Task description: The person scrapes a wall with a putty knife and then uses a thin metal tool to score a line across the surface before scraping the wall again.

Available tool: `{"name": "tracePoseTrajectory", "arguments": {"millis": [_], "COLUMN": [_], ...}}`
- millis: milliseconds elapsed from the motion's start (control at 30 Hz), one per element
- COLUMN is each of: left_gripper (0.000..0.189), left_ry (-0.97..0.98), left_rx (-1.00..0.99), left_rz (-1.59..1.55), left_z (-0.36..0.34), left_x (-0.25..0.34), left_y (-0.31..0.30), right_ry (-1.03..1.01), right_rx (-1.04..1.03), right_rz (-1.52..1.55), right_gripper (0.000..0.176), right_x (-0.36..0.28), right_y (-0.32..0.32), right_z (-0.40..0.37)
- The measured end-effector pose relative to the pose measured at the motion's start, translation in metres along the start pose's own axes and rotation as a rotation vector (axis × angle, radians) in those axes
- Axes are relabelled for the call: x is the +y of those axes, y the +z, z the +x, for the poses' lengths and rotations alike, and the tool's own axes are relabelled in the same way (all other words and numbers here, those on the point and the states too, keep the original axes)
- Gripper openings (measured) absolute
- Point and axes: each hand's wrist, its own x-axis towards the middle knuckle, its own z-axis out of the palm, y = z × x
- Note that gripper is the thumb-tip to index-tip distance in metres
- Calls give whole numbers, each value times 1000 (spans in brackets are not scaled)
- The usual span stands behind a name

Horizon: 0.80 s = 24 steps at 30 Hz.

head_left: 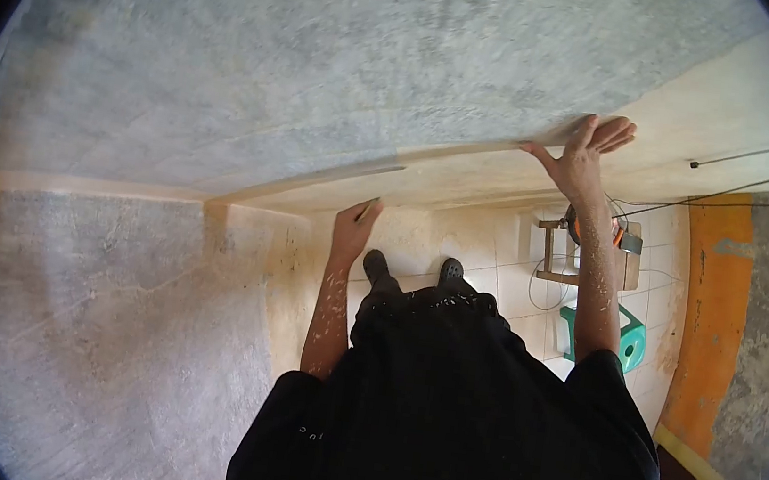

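Observation:
My left hand [352,232] is closed in a fist below the ledge-like edge of the wall. From its top pokes a short tan stick-like thing [368,208], mostly hidden by the fingers, so its kind cannot be made out. Higher up and to the right, my right hand [584,163] is open, thumb and fingers spread against the pale wall strip [467,178]. It holds nothing visible. Above both hands is the rough grey wall surface [329,63]. Light flecks cover both forearms.
A small wooden stool [626,268] bears an orange and black tool [615,232] with a cord. Nearer stands a green plastic stool [631,344]. Dark cables [726,198] hang at the right. My clog-clad feet [377,266] stand on the tiled floor [487,252]. A grey side wall [112,304] rises at left.

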Motion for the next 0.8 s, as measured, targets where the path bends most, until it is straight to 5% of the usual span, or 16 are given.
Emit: {"name": "tracePoseTrajectory", "arguments": {"millis": [367, 467, 600, 800], "left_gripper": [43, 45, 42, 43], "left_ry": [-64, 151, -98, -6], "left_rx": [-82, -25, -3, 39], "left_rz": [116, 12, -28, -44], "left_z": [10, 15, -3, 1], "left_x": [20, 13, 9, 3], "left_y": [-6, 26, -4, 2], "right_ry": [29, 57, -5, 30], "right_rx": [-61, -60, -26, -90], "right_rz": [-22, 21, 13, 46], "right_gripper": [134, 132, 131, 132], "right_x": [-3, -5, -1, -4], "right_y": [-7, -2, -2, -6], "right_z": [5, -3, 1, 0]}}
